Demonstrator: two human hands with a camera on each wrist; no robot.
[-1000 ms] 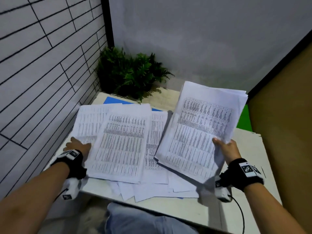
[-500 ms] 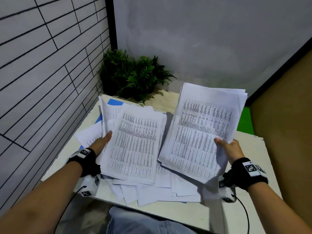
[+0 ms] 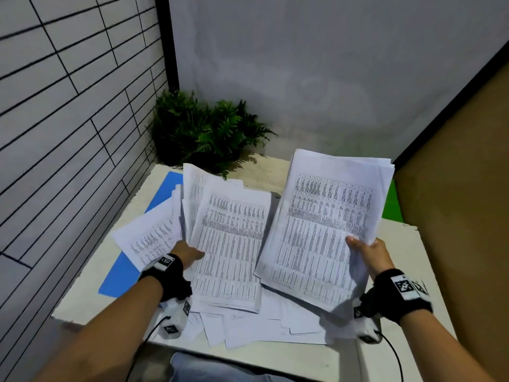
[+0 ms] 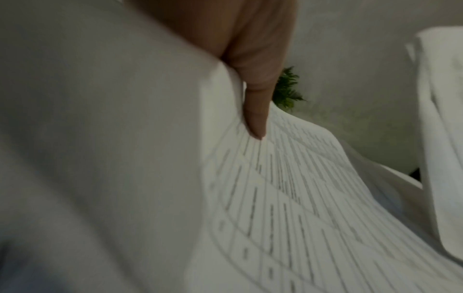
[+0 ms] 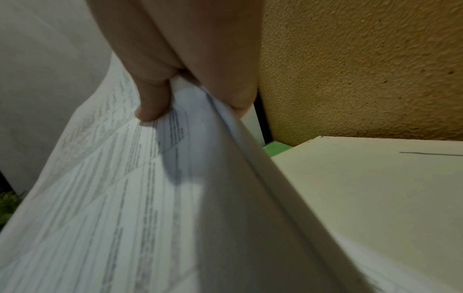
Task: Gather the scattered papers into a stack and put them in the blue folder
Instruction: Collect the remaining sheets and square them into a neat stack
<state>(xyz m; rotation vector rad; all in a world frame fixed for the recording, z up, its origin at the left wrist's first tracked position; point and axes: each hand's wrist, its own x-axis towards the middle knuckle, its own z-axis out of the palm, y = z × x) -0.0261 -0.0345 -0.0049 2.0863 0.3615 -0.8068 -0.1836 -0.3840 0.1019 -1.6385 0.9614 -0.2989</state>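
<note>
my right hand [image 3: 367, 253] pinched the stack [image 3: 325, 230] clear of the desk [image 3: 407, 271], while my left hand [image 3: 187, 250] pinched loose papers [image 3: 231, 244] to add.

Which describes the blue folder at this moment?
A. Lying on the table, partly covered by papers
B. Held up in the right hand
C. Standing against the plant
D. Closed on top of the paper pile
A: the blue folder lies flat on the table at the left, with loose papers overlapping it; the right hand grips only a paper stack.
</note>
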